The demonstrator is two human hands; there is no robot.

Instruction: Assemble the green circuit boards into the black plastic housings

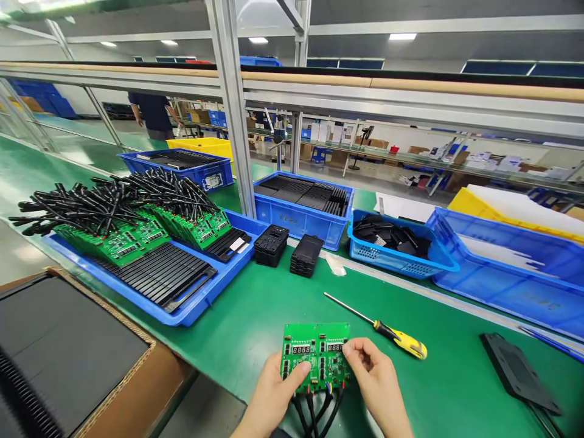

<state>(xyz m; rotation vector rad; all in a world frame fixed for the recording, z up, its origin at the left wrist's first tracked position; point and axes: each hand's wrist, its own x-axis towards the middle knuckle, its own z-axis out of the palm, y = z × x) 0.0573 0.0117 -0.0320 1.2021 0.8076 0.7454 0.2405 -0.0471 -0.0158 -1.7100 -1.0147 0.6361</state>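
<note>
A green circuit board panel [316,359] with two digit displays and black cables at its lower edge is held over the green bench. My left hand [278,389] grips its left side, the thumb lying on the face. At the right edge, my right hand [371,380] pinches the board between thumb and fingers near the right display. Beyond the board, a yellow and black screwdriver [396,337] lies on the bench. Two stacks of black plastic cases, one left [271,245] and one right [306,255], stand farther back.
A blue tray [196,310] at left carries cabled boards and black strips. Behind stand a blue crate [301,222] and a blue basket [392,261] of black parts. A black case [520,372] lies at right. A person [152,112] stands far left, beyond the bench.
</note>
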